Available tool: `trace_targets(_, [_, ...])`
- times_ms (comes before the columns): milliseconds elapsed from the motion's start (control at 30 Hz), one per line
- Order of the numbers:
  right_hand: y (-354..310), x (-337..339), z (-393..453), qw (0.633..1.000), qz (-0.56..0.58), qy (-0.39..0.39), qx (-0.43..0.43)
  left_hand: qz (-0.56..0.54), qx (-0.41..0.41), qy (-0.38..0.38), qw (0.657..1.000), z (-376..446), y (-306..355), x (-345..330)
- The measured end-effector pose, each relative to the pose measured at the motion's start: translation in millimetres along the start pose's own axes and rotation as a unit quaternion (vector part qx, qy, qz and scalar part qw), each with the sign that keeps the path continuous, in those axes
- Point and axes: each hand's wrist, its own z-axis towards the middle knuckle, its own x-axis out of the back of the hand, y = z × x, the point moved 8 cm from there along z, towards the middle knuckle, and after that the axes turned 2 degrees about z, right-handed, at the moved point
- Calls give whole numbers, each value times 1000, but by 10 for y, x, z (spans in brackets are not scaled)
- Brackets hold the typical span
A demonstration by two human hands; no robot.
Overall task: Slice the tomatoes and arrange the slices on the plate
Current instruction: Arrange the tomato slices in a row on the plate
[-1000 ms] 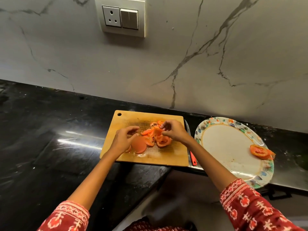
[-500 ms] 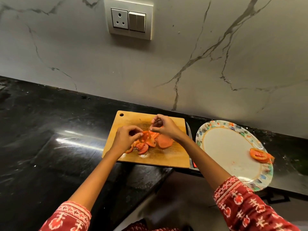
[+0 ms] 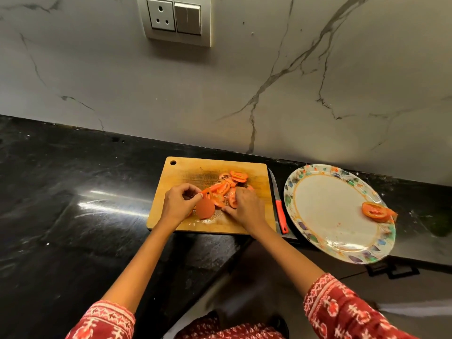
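Wooden board, left hand pinching slice

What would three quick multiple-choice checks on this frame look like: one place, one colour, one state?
1. Where does the knife lie?
A. between cutting board and plate
B. on the plate
C. left of the board

2. Knife handle colour?
A. black
B. red
C. green

3. What is the left hand doing?
A. resting flat
B. holding the knife
C. pinching a tomato slice

Key: A, the knife sits in the gap on the counter; B, the handle is red; C, thumb and fingers close on the slice's edge.
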Motion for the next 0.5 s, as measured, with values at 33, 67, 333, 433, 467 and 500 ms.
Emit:
trace_targets(33, [-35,23,18,1000,-10,7,12,1,3,-3,1000,-8,9,-7])
trace_targets(67, [-70,48,25,999,-30,9,27,-3,5,-7,1000,-17,6,-15])
trace_targets(333, [144,93,-147,992,-73,32,99,-43,19,-34,998,-71,-11,-113])
trace_targets(433, [457,185,-236,995,60,69,-34,-39,21,-34,998,-91,10,-153])
trace_targets(467, [548,180,-240,987,114,67,-89,-43,22,-32,998,-92,1,-166])
trace_targets(500, [611,162,-230,976,156,59,-139,-49,22,-28,998,-98,-4,-177])
